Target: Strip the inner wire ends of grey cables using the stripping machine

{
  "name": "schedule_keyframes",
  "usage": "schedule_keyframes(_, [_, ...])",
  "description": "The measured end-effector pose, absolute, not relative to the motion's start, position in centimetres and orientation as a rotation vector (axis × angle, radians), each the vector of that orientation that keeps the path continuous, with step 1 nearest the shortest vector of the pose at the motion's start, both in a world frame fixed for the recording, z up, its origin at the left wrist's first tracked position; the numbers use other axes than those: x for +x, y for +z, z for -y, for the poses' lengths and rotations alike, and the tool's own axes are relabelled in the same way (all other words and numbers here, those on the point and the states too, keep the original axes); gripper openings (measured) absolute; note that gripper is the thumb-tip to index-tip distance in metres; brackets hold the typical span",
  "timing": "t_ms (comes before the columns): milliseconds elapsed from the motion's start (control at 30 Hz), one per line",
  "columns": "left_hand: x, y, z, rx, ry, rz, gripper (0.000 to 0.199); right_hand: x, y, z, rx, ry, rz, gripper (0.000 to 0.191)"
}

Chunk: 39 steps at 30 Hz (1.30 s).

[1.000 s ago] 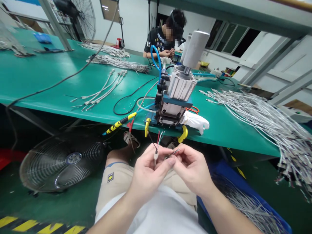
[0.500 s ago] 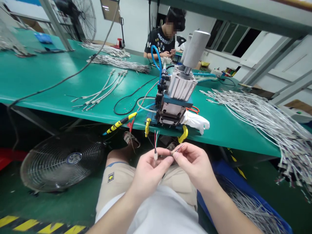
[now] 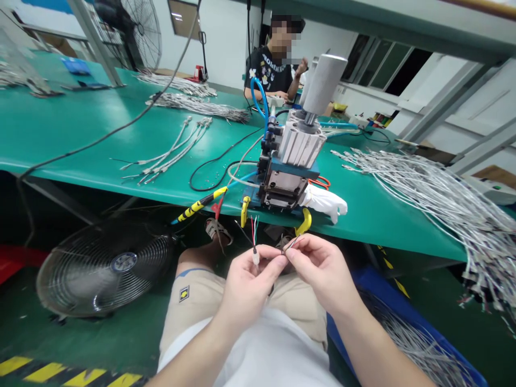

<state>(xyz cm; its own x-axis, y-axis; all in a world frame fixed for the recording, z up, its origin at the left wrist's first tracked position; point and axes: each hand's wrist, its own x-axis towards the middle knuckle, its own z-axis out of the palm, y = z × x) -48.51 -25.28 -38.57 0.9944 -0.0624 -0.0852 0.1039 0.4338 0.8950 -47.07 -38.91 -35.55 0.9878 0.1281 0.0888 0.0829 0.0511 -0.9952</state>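
A slim cable with a pale sheath and a small white collar (image 3: 255, 259) is grasped in the left hand (image 3: 248, 282), its collar resting by the index finger; red, white, green and black wires are fanned out from it, toward eleven and twelve o'clock; thin dark wires (image 3: 293, 243) are pinched between the thumb and forefinger of the right hand (image 3: 322, 275), their ends pointed toward one o'clock; the fingertips of both hands are brought together, and whether these wires belong to the same cable cannot be told.

At twelve o'clock from the hands, a silver and black metal press with a grey cylinder on top (image 3: 301, 141) is stood at the edge of a glossy green tabletop (image 3: 100, 107); it is flanked by two yellow curved clamp handles (image 3: 245, 211); a few white cables (image 3: 165, 153) are laid at ten o'clock, and a large heap of white cables (image 3: 423, 199) is spread between two and three.

A blue plastic bin (image 3: 371, 282) filled with cables is placed at four o'clock; a round black floor fan (image 3: 121, 263) is set at nine; beyond the press, a person in a black printed shirt (image 3: 272, 70) is seated.
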Motion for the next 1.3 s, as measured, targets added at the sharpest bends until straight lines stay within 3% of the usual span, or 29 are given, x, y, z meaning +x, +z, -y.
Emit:
schedule_keyframes(633, [-48.7, -38.3, 25.4, 1.115, -0.095, -0.070, 0.023, -47.2, -35.4, 38.8, -1.492, 0.066, 0.189, 0.014])
schedule_keyframes(833, [-48.8, -38.4, 25.3, 1.110, -0.088, -0.098, 0.024, -48.2, -35.0, 38.5, -1.669, -0.359, 0.223, 0.003])
schedule_keyframes(1067, [-48.7, -38.5, 25.5, 1.150, 0.055, -0.021, 0.006, -47.8, -34.6, 38.6, -1.687, -0.133, 0.223, 0.005])
schedule_keyframes(1300, [-48.6, -38.4, 25.4, 1.236, 0.134, 0.078, 0.006, -47.2, -34.4, 38.9, -1.654, 0.002, 0.240, 0.006])
